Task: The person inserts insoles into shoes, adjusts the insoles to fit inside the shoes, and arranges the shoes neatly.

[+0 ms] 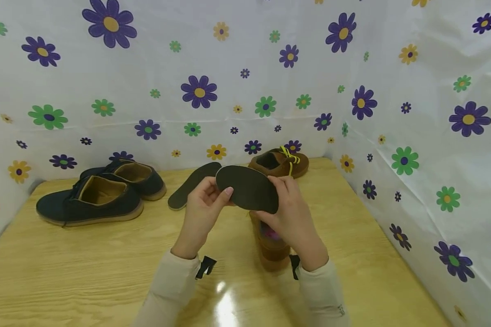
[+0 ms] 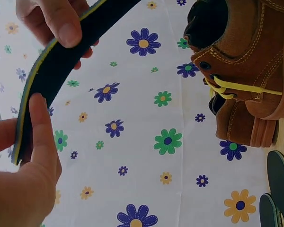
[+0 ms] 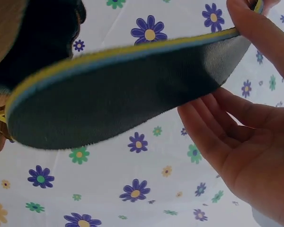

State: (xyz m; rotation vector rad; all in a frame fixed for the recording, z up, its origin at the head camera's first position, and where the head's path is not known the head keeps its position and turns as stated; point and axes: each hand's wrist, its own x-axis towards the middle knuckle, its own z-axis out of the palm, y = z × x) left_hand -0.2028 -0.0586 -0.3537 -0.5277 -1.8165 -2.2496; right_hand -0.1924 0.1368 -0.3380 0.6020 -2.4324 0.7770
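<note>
Pale sleeves point(image 1: 167, 281): closest to us, at the bottom of the frame, either side of centre.
Left hand point(image 1: 200, 213): just left of centre, and we see it pinching the held insole point(image 1: 247, 188), thumb on the face, fingers behind.
Right hand point(image 1: 292, 213): right of centre, and here we have thumb and fingers gripping the other end.
Held insole: mid-frame, up off the wooden table point(image 1: 86, 263), dark face our way; the right wrist view gives us a yellow and blue edge.
Near brown shoe point(image 1: 275, 252): below the right hand, partly covered, heel towards us.
Loose insole point(image 1: 194, 186): left of centre, flat on the table.
Dark blue shoes point(image 1: 94, 206): side by side at frame left, toes pointing left.
Far brown shoe point(image 1: 299, 168): right of centre, yellow lace point(image 1: 291, 156) showing.
Flowered sheet point(image 1: 245, 50): behind everything, across the top.
</note>
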